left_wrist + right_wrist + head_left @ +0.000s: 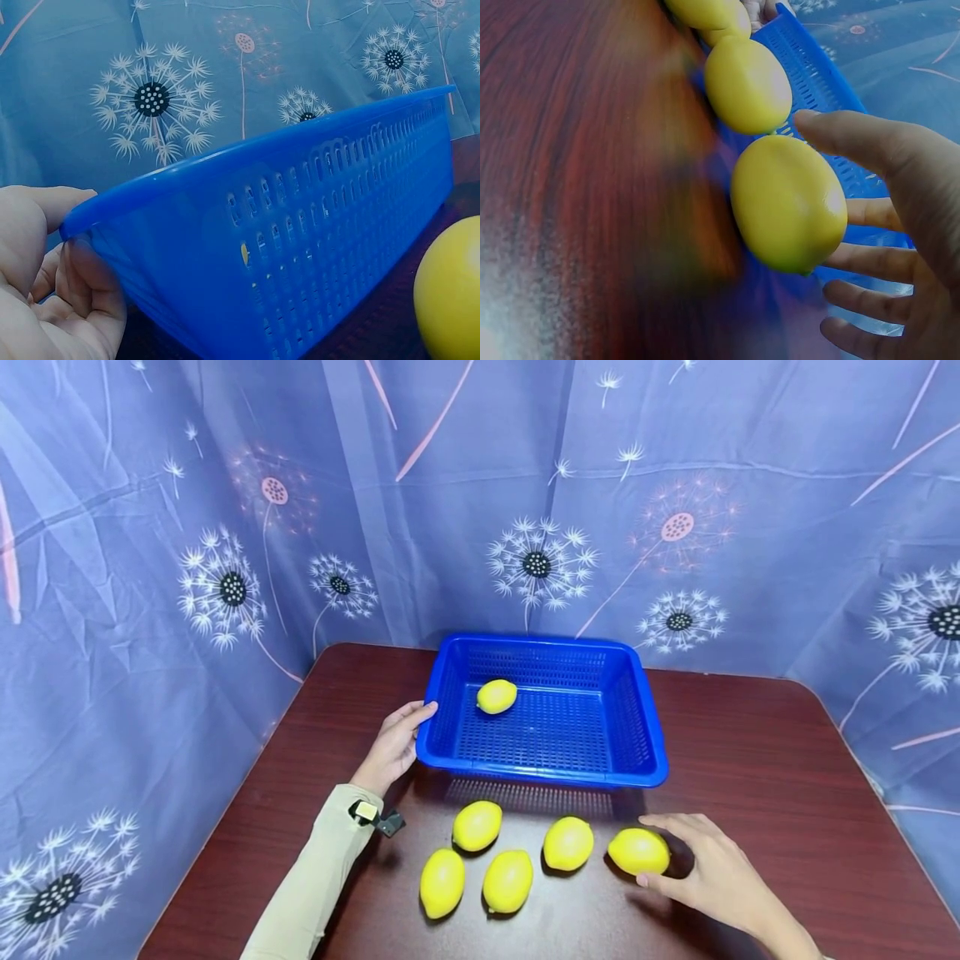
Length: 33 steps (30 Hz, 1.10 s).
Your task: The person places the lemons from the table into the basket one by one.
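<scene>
My left hand (392, 745) grips the left rim of a blue plastic basket (525, 771), thumb over the edge and fingers curled beneath it, as the left wrist view shows. One lemon (497, 697) lies inside the basket, toward its left. My right hand (708, 870) is around the rightmost lemon (639, 852) on the table, thumb on the near side and fingers on the far side. In the right wrist view the fingers are spread about this lemon (789, 204); whether any of them touches it I cannot tell.
Several more lemons lie in front of the basket: one (567, 843) beside the right hand's lemon, others (477, 826) farther left. The dark red-brown table (757, 743) ends at a blue dandelion-print curtain (450, 552) behind and to the sides.
</scene>
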{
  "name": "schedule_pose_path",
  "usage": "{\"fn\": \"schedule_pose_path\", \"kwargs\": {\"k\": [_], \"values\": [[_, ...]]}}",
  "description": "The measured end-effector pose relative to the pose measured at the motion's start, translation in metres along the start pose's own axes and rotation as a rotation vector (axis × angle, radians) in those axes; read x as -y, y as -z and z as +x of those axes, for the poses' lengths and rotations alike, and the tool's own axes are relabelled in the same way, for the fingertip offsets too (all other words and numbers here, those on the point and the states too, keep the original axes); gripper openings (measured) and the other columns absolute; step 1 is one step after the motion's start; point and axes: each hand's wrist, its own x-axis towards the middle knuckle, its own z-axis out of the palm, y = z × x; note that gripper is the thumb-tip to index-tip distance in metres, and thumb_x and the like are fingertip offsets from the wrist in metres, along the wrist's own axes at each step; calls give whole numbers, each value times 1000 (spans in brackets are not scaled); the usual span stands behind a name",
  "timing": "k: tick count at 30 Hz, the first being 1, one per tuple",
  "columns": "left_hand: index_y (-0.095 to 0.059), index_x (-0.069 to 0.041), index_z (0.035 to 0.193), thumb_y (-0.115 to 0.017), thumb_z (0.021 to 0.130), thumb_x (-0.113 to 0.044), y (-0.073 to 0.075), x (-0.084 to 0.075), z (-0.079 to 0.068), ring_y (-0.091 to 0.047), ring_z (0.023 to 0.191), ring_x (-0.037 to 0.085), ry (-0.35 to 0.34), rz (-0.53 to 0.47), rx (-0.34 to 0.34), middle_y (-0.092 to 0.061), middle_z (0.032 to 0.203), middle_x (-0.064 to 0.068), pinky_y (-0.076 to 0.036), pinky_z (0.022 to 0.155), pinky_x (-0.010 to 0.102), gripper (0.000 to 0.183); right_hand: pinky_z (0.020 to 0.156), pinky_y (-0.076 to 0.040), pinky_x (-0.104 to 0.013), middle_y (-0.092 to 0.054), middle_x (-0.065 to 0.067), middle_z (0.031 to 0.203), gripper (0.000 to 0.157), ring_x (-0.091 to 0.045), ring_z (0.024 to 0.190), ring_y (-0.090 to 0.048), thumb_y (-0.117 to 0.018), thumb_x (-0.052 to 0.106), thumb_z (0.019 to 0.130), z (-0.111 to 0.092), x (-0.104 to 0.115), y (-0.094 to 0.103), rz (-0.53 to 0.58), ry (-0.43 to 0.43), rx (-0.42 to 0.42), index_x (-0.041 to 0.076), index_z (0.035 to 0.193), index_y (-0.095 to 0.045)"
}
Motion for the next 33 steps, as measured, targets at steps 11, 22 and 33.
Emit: {"fn": "schedule_pose_path", "kwargs": {"k": [11, 22, 33], "values": [[-65, -14, 98, -64, 102, -14, -1, 1, 1, -62, 66, 7, 2, 7, -1, -69, 80, -4, -56, 60, 20, 5, 78, -57, -43, -70, 14, 106, 59, -12, 97, -61, -96, 48, 64, -2, -3, -9, -56, 55, -100, 24, 114, -74], [-66, -14, 99, -64, 103, -16, -2, 2, 0, -63, 68, 7, 10, 6, 4, -70, 82, -3, -56, 61, 20, 4, 71, -55, -34, -66, 17, 100, 59, -7, 93, -56, -100, 40, 58, -4, -4, -14, -47, 72, -165, 25, 109, -74], [-66, -13, 97, -67, 100, -15, 2, 3, 3, -61, 65, 7, 0, -24, -2, -69, 79, -3, -55, 58, 20, 4, 79, -45, -10, -65, 20, 104, 61, -3, 96, -54, -100, 35, 60, -3, 10, 7, 24, 109, -185, 31, 113, -72]]}}
